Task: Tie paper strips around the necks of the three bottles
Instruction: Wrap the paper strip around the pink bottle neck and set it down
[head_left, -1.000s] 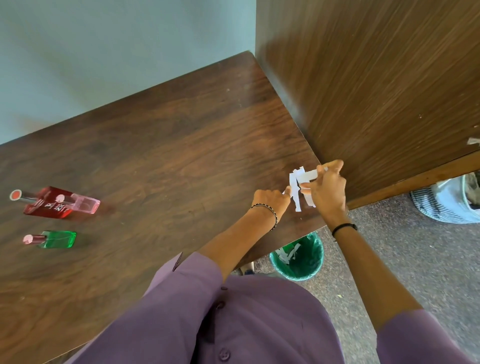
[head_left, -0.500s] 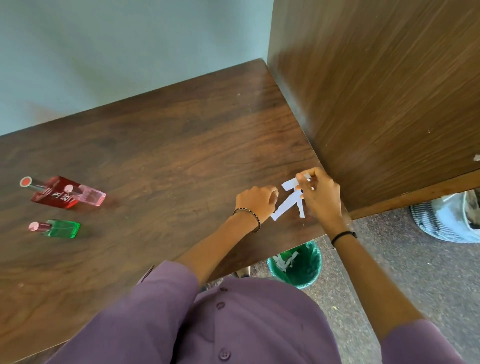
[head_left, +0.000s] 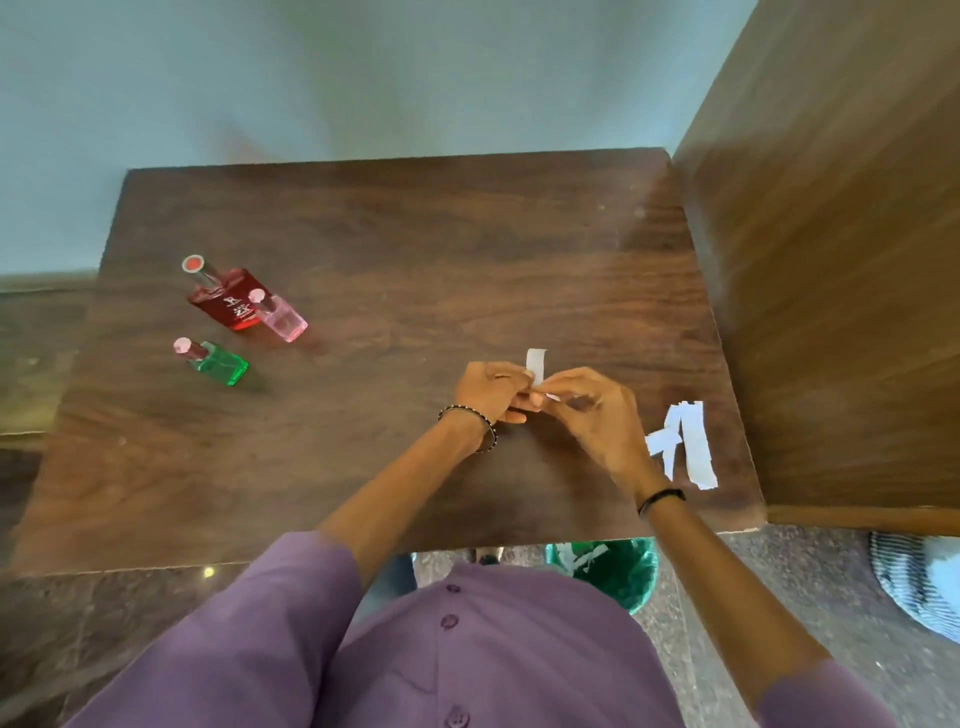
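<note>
The left hand (head_left: 491, 389) and right hand (head_left: 587, 410) pinch one paper strip (head_left: 536, 364) — three stand aside: red bottle (head_left: 228, 306), pink bottle (head_left: 284, 321), green bottle (head_left: 222, 365).

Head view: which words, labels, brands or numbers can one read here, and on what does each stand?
Red bottle: white print on its face, too blurred to read.
Pink bottle, green bottle, paper strips: no text visible.
</note>
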